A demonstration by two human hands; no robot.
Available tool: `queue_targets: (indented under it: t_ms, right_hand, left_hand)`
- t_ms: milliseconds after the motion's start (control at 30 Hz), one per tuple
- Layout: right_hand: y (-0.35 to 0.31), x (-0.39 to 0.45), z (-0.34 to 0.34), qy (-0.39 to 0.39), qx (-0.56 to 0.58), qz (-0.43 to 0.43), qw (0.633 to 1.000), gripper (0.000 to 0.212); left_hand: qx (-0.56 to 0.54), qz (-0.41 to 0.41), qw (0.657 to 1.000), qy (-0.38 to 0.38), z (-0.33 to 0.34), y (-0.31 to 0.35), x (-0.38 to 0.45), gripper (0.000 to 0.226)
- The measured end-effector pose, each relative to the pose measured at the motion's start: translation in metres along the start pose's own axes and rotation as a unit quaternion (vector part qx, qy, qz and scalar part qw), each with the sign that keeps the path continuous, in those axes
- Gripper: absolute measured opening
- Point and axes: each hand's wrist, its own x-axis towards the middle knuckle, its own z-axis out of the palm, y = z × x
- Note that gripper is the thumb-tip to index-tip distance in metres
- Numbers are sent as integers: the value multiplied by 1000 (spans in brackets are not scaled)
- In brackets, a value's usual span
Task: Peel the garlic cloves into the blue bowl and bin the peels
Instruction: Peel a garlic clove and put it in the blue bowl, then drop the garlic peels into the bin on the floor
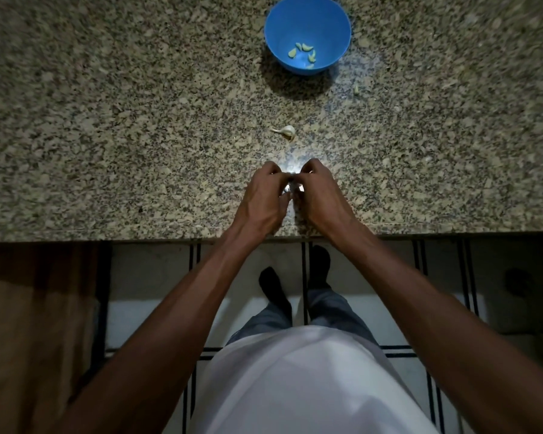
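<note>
Near the table (107,136) edge, the left hand (264,198) and right hand (318,195) meet, each grip pinched tight on one small garlic clove (292,183) between them. Farther out lies an unpeeled clove (286,131). Farthest, the blue bowl (282,23) holds several peeled cloves (304,51).

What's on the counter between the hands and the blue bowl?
In the head view, one unpeeled garlic clove lies on the granite between the hands and the blue bowl.
</note>
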Motion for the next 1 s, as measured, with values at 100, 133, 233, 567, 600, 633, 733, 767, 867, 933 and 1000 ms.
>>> queue_targets:
  t_ms: [100, 133, 233, 567, 600, 633, 733, 767, 867, 933, 1000]
  right_hand:
    - [0, -2, 4, 4, 14, 5, 1000, 15]
    - [-1, -3, 4, 10, 21, 8, 1000, 17]
    - [-6, -9, 6, 32, -4, -1, 999, 21]
    - [-2, -10, 13, 66, -34, -34, 997, 8]
    - [-1, -9, 13, 58, -39, -44, 997, 6]
    - [0, -7, 12, 47, -41, -50, 997, 6]
    - [0, 2, 9, 34, 8, -9, 999, 11]
    - [0, 4, 6, 37, 47, 17, 998, 18]
    - [-9, 7, -7, 28, 208, 103, 972, 23]
    - [-19, 11, -12, -15, 310, 155, 938, 20]
    - [-35, 18, -12, -67, 416, 170, 891, 21]
  left_hand:
    - [20, -14, 1000, -10, 0, 4, 4, 25]
    - [27, -21, 999, -14, -1, 5, 5, 23]
    - [44, -36, 998, -5, 1, 8, 3, 22]
    - [85, -34, 995, 42, 26, 11, -11, 21]
    - [83, -35, 995, 40, 27, 12, -10, 20]
    - [76, -38, 996, 40, 27, 13, -9, 18]
    - [-11, -77, 995, 64, 23, 14, -6, 9]
    - [-53, -102, 990, 78, 21, 14, -7, 10]
    - [-174, -201, 957, 118, 14, 14, -9, 8]
    - [-234, -256, 927, 144, 9, 11, -11, 8]
    - [-320, -300, 879, 189, 0, 7, -18, 9]
